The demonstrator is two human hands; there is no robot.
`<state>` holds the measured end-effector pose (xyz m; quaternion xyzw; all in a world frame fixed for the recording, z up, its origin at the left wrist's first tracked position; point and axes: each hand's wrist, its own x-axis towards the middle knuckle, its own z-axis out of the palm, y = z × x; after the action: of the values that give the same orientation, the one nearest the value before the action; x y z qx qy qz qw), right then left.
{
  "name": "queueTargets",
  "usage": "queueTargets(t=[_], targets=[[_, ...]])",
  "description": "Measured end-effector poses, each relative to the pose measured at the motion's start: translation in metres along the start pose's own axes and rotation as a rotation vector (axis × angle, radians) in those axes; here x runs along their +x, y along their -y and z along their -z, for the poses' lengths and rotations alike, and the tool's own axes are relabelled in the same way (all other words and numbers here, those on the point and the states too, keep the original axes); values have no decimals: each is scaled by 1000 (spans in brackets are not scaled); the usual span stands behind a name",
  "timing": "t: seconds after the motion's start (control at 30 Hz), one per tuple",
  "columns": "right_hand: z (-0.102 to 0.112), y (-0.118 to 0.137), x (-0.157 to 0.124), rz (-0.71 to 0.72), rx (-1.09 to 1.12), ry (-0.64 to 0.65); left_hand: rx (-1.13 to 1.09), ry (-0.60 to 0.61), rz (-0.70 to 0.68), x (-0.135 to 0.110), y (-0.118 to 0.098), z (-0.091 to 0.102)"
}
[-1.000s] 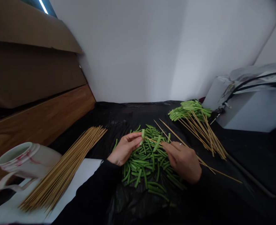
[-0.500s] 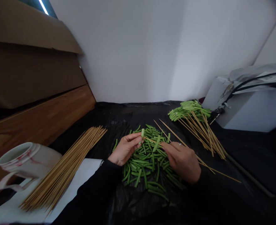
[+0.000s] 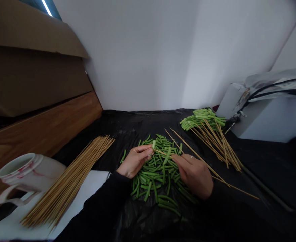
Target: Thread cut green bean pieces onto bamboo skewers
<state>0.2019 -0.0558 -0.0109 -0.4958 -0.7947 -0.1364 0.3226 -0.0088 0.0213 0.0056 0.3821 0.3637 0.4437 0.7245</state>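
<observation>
Okay, left hand (image 3: 135,160) pinches a bean piece (image 3: 153,145), right hand (image 3: 195,174) grips a skewer (image 3: 159,151) running sideways between them over the bean pile (image 3: 145,175), far end at that piece.

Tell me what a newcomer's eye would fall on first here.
Probably the pile of cut green stalks, centre, beneath the bare left hand and right hand. Next, the bundle of thin tan wooden skewers at left, then the pale-green skewered pieces stacked at back right.

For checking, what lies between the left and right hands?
In the head view, a skewer with one green piece apparently threaded on it, over loose pieces.
</observation>
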Motion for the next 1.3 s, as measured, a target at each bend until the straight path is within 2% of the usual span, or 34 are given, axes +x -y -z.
queueTargets(t=[0.4, 0.63, 0.87, 1.1, 1.3], targets=[[-1, 4, -1, -50, 118, 15, 29, 23, 26, -2, 2, -3], [0, 8, 0, -81, 136, 99, 30, 20, 27, -4, 2, -5], [0, 8, 0, -65, 108, 54, 25, 31, 46, -5, 4, -7], [-2, 9, 1, -91, 132, 85, 33, 32, 48, -6, 5, -8], [0, 10, 2, -62, 128, 45, 27, 79, 46, -5, 7, -6]])
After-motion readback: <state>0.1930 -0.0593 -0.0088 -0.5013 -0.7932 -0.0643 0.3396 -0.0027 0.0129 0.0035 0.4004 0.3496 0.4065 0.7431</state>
